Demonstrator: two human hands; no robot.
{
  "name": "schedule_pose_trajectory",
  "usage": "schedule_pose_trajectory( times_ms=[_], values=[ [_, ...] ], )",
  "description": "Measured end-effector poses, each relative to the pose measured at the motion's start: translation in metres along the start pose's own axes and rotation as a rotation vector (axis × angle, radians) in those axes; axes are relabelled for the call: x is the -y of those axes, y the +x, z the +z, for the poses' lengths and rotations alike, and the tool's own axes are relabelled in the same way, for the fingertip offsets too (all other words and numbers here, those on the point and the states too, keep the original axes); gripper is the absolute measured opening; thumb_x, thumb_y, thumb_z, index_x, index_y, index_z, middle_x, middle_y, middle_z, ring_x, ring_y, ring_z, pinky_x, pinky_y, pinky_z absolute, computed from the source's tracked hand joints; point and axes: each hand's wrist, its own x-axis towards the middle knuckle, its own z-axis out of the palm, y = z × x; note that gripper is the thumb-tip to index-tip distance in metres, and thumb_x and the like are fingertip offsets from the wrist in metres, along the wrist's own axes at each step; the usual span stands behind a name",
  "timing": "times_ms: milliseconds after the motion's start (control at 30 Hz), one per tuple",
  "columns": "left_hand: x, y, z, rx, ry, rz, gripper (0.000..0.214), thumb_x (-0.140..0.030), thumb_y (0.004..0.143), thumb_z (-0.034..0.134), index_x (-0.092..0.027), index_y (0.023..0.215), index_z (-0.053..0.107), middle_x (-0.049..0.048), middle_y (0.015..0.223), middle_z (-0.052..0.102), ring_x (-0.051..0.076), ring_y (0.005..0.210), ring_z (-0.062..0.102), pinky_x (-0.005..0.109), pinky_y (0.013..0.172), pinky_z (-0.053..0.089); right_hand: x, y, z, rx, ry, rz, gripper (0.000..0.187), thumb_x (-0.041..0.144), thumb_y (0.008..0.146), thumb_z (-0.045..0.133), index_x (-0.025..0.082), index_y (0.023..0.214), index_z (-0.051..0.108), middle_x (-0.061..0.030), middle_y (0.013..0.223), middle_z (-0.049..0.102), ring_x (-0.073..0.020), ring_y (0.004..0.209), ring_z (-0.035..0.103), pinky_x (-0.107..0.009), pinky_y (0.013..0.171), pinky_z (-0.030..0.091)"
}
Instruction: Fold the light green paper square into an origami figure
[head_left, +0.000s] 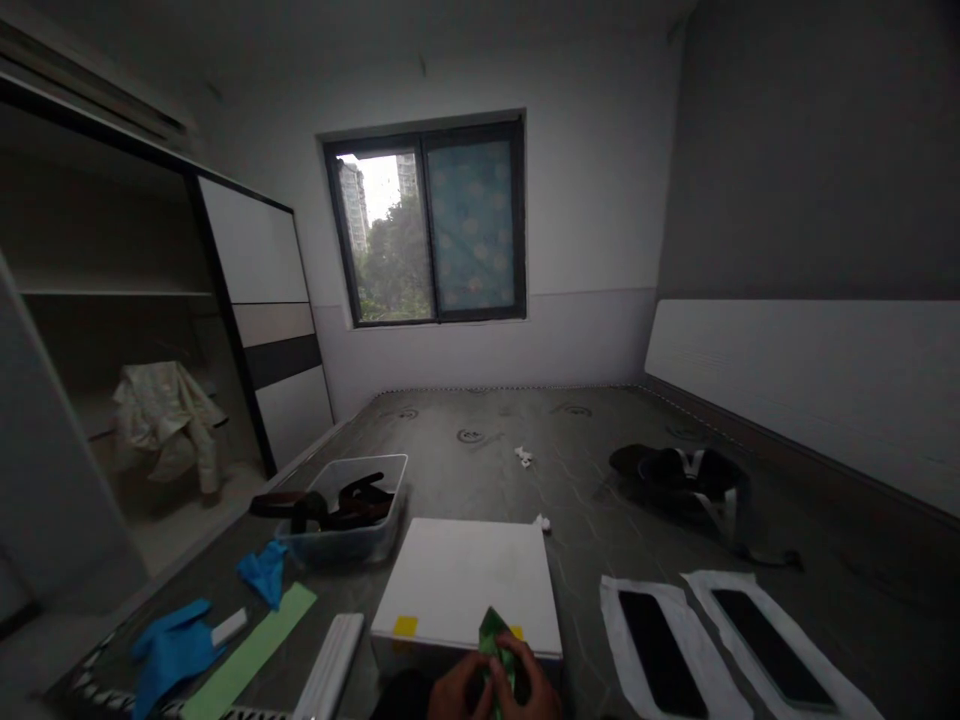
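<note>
Both of my hands meet at the bottom edge of the view, in front of a white square board (465, 580). My left hand (456, 690) and my right hand (529, 682) pinch a small folded green paper (496, 645) between their fingers. The paper stands up just over the board's near edge, beside two yellow tabs (406, 626). The lower parts of both hands are cut off by the frame.
A clear plastic tub (352, 520) holds dark tools at the left. Blue gloves (174, 648), a green paper strip (251, 655) and a white bar (330, 668) lie near it. Two black phones on white sheets (660, 640) lie right; a dark bag (686, 480) lies behind them.
</note>
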Motion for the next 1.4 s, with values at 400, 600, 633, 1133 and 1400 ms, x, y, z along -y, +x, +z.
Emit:
schedule_pose_trajectory(
  times_ms=[400, 600, 633, 1133, 1400],
  values=[
    [-0.016, 0.007, -0.037, 0.136, 0.091, -0.121, 0.029, -0.038, 0.085, 0.046, -0.023, 0.096, 0.068, 0.0049, 0.091, 0.073, 0.017, 0.083, 0.07, 0.02, 0.076, 0.054, 0.028, 0.003, 0.007, 0.249, 0.15, 0.142, 0.032, 0.046, 0.073, 0.062, 0.023, 0.092, 0.073, -0.0065, 0.1, 0.072, -0.0253, 0.098, 0.065, -0.029, 0.086, 0.051],
    [-0.011, 0.005, -0.043, 0.088, 0.145, -0.148, 0.026, -0.033, 0.083, 0.046, -0.022, 0.094, 0.067, 0.0047, 0.09, 0.073, 0.016, 0.083, 0.069, 0.021, 0.077, 0.054, 0.033, -0.001, 0.004, 0.35, 0.19, 0.095, 0.028, 0.036, 0.076, 0.06, 0.022, 0.096, 0.072, -0.0079, 0.104, 0.071, -0.0252, 0.1, 0.064, -0.031, 0.09, 0.049],
    [-0.01, 0.005, -0.043, 0.087, 0.142, -0.161, 0.026, -0.032, 0.082, 0.047, -0.022, 0.093, 0.068, 0.0047, 0.09, 0.073, 0.017, 0.083, 0.069, 0.022, 0.077, 0.054, 0.032, -0.002, 0.004, 0.364, 0.19, 0.087, 0.028, 0.035, 0.076, 0.06, 0.022, 0.097, 0.072, -0.0081, 0.104, 0.071, -0.0254, 0.101, 0.064, -0.032, 0.09, 0.049],
    [-0.024, 0.006, -0.035, 0.215, 0.142, -0.137, 0.02, -0.02, 0.074, 0.052, -0.022, 0.086, 0.067, 0.0005, 0.082, 0.073, 0.015, 0.078, 0.069, 0.02, 0.074, 0.052, 0.022, 0.001, -0.034, 0.491, 0.117, 0.035, 0.031, 0.034, 0.076, 0.059, 0.022, 0.103, 0.071, -0.0077, 0.109, 0.069, -0.0261, 0.107, 0.061, -0.036, 0.096, 0.045],
    [-0.04, 0.006, -0.04, 0.279, 0.185, -0.12, 0.02, -0.022, 0.076, 0.049, -0.02, 0.086, 0.066, 0.0012, 0.081, 0.072, 0.016, 0.076, 0.068, 0.022, 0.072, 0.052, 0.037, -0.002, -0.044, 0.449, 0.141, 0.021, 0.03, 0.039, 0.076, 0.062, 0.022, 0.098, 0.072, -0.0084, 0.103, 0.071, -0.0262, 0.101, 0.064, -0.035, 0.091, 0.049]
  ],
)
